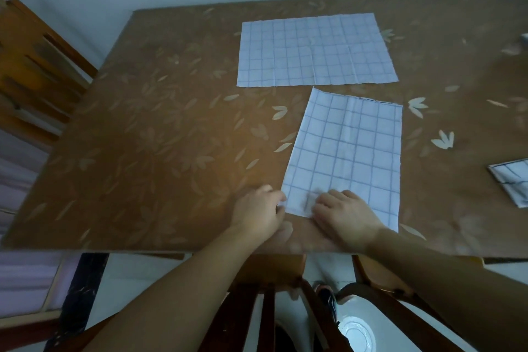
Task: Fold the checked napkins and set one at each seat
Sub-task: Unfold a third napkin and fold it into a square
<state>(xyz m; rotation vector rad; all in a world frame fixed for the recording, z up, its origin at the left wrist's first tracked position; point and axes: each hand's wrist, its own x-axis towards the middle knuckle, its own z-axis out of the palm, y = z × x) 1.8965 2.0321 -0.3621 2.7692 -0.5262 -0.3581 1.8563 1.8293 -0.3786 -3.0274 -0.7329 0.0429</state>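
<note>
A white napkin with blue checks (348, 148), folded once into a tall rectangle, lies near the table's front edge. My left hand (258, 213) pinches its near left corner. Just to the right, my right hand (345, 216) rests on the napkin's near edge with fingers curled over the cloth. A second checked napkin (314, 50) lies spread flat farther back. At the right edge of the view lies a smaller folded checked napkin (511, 180), partly cut off.
The table (148, 146) has a brown cover with a leaf print. One wooden chair (37, 66) stands at the left side, and another chair (285, 303) is below the front edge, under my arms. A wall runs behind the table.
</note>
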